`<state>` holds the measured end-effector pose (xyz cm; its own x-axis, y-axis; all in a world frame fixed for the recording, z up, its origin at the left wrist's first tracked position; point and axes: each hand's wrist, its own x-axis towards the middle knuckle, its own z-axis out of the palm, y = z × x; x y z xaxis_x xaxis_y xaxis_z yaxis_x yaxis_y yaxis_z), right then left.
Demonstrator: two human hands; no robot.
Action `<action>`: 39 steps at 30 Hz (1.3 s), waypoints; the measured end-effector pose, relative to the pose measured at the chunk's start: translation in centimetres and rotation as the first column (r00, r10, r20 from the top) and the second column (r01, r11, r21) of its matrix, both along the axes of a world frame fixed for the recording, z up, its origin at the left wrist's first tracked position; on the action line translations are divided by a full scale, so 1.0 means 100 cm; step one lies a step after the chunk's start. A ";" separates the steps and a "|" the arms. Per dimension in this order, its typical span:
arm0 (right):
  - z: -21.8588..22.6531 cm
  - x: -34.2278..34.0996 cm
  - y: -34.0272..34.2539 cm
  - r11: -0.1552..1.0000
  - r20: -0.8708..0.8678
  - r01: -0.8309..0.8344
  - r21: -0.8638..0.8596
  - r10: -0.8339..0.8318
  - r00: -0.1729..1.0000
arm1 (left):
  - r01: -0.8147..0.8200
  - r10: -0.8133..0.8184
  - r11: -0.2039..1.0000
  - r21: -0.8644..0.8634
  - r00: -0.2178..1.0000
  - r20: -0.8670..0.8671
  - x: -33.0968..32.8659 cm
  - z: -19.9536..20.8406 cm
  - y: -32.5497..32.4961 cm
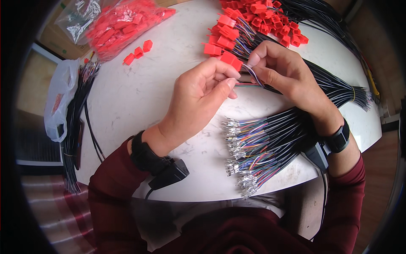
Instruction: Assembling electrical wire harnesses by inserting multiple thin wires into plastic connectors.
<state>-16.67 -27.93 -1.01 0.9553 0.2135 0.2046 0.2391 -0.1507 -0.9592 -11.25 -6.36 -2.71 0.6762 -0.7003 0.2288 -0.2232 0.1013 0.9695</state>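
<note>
Over the middle of the table, my left hand point(196, 95) is closed in a pinch. Thin coloured wires point(247, 84), some green and red, come out beside its thumb and fingertip. A red plastic connector housing point(230, 60) shows just above its index finger; whether the fingers grip it is hidden. My right hand point(285, 74) has thumb and index finger pinched on a white and purple wire point(253, 74), which curves down toward the other wires. Below it lies a fanned bundle of black cables point(287, 135) with bare metal terminals at the coloured wire ends.
Red housings point(264, 19) pile up at the back, some fitted on cable ends. Another black cable bundle point(334, 80) lies right. A clear bag of red housings point(122, 29) stands back left, near several loose ones point(138, 52). A white plastic bag point(61, 97) and more cables point(76, 114) hang at the left edge.
</note>
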 end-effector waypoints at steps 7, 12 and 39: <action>-0.001 0.000 0.002 0.968 0.268 0.143 -0.205 -0.085 0.960 | 0.035 -0.035 0.996 -0.085 0.999 0.001 0.001 -0.005 -0.002; 0.011 -0.010 0.013 0.913 0.409 0.230 -0.337 -0.078 0.909 | 0.029 -0.026 0.996 -0.085 0.999 0.038 0.003 -0.007 -0.001; 0.005 -0.010 0.021 0.985 0.204 0.154 -0.076 -0.136 0.970 | -0.171 0.192 0.975 -0.145 0.971 0.142 0.006 -0.008 -0.003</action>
